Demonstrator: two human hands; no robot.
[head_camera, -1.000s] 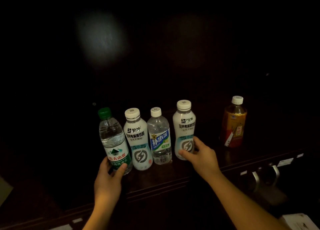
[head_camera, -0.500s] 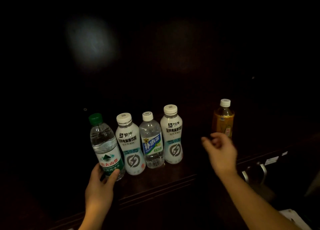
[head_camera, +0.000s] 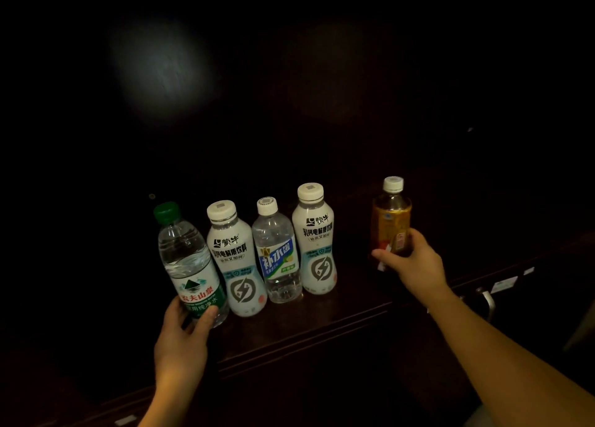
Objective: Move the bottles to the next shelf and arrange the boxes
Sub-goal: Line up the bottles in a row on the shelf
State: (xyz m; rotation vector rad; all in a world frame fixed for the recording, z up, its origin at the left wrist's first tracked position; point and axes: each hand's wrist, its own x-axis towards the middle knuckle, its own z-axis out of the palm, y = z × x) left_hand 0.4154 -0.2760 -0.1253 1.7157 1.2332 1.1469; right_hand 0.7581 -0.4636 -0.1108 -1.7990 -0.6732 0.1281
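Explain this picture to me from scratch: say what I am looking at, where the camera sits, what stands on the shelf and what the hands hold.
There is no machine here. A person wears a wide-angle camera on the head, looking forward and down, so you see their own two bare arms reaching into a dark wooden shelf.

Five bottles stand on it. From the left: a clear water bottle with a green cap, a white drink bottle, a smaller clear bottle with a blue label, and a second white drink bottle. Set apart to the right is an amber tea bottle with a white cap.

The left hand wraps the base of the green-capped bottle. The right hand closes its fingers around the lower part of the tea bottle. No boxes can be made out on the shelf.
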